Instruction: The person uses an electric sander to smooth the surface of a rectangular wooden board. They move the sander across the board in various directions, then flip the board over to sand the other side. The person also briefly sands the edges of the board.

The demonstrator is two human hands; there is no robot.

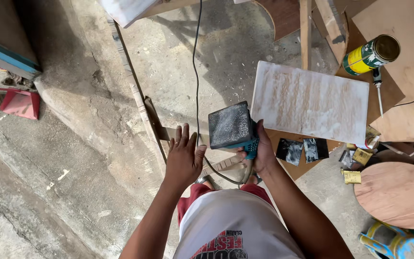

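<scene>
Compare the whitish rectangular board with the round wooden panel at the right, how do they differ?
The whitish rectangular board has straight edges and a pale, streaky coating; the round wooden panel has a curved edge and bare reddish-brown wood. The board shows whole; the round panel runs off the picture's edge. Both lie flat and untouched by either hand.

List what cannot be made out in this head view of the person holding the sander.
- Sander body: hidden behind its dusty pad.
- Right hand fingers: wrapped behind the sander.
- Cord far end: cut off at the top edge.
- Blue-and-yellow object: cut off at the bottom right corner.
</scene>
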